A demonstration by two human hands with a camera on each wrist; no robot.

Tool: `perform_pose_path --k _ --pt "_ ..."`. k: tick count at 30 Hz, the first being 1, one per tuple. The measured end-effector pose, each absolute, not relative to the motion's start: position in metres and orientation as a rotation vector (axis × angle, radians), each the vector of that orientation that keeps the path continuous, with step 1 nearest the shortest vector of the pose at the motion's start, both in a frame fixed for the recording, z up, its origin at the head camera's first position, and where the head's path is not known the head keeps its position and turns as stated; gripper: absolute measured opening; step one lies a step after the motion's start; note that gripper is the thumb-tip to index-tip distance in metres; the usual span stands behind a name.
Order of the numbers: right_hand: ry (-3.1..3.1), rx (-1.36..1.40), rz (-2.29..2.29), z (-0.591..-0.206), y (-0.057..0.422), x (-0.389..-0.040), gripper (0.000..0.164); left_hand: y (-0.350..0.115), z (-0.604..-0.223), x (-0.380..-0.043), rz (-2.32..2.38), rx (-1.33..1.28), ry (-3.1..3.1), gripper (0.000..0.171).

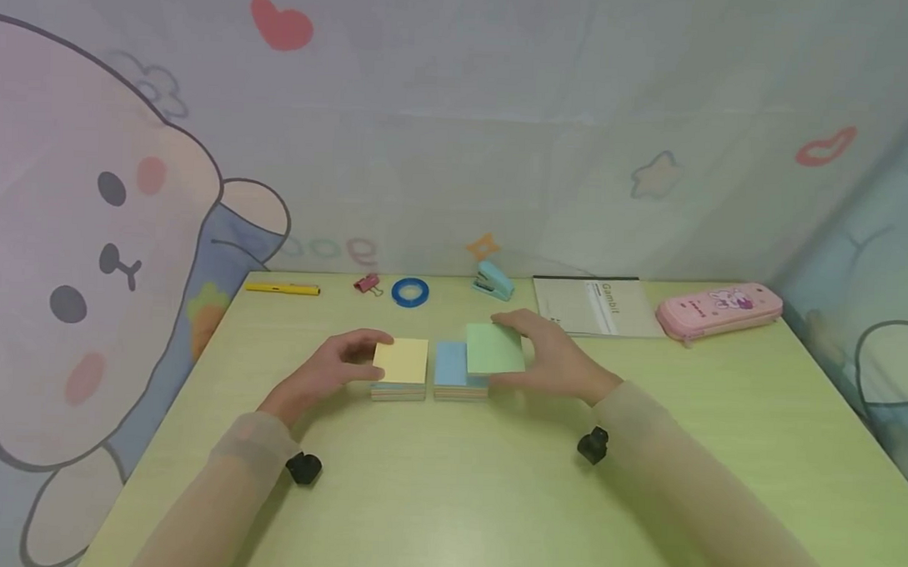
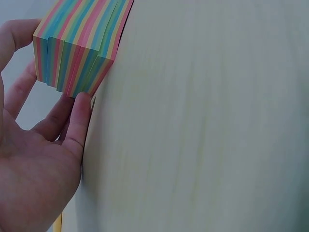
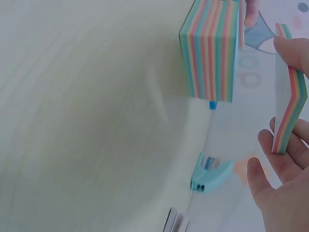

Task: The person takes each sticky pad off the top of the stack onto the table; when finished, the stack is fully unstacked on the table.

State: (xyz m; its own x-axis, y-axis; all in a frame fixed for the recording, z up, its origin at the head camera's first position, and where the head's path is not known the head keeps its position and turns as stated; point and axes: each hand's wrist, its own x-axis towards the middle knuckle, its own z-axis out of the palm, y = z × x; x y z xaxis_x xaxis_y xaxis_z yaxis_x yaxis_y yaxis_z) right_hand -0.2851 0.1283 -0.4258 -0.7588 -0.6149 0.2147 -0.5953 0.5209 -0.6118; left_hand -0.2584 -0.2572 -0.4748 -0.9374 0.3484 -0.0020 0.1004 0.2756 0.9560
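R grip (image 1: 552,358) pinches green pad (image 1: 495,349) above blue-topped stack (image 1: 449,363); L grip (image 1: 331,368) on yellow-topped stack (image 1: 401,361)

R grip has thumb on one side of the pad, fingers on the opp. side. Per R wrist cam it's a thin slab w/ pink, yellow & teal striped edges, held clear of the stack. From head cam, pad overlaps R part of the blue top. L grip's thumb & fingers hold the yellow-topped stack at its L side; L wrist cam shows multicol. striped sides, layers a bit uneven. Stacks stand side by side, narrow gap btwn, on pale green worktop (image 1: 447,492).

Back row, L to R: yellow pen (image 1: 283,288), pink binder clip (image 1: 367,284), blue tape roll (image 1: 410,304), lt-blue stapler (image 1: 494,281), notebook (image 1: 569,306) marked "Gambit", pink pencil case (image 1: 721,311) w/ cartoon print. Blk wrist unit (image 1: 593,445) by R cuff, similar one by L. Behind: cloth backdrop (image 1: 443,158) w/ cartoon bear, hearts & stars.
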Motion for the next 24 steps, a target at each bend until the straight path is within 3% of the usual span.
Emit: perform_pose_path --k 11,24 --pt "2.778 -0.989 -0.893 -0.44 0.174 -0.289 0.082 -0.257 -0.47 -0.255 1.719 0.413 2.343 0.049" --pt "2.714 -1.054 -0.725 -0.461 0.164 -0.294 0.077 -0.254 -0.472 -0.255 1.701 0.423 2.361 0.048"
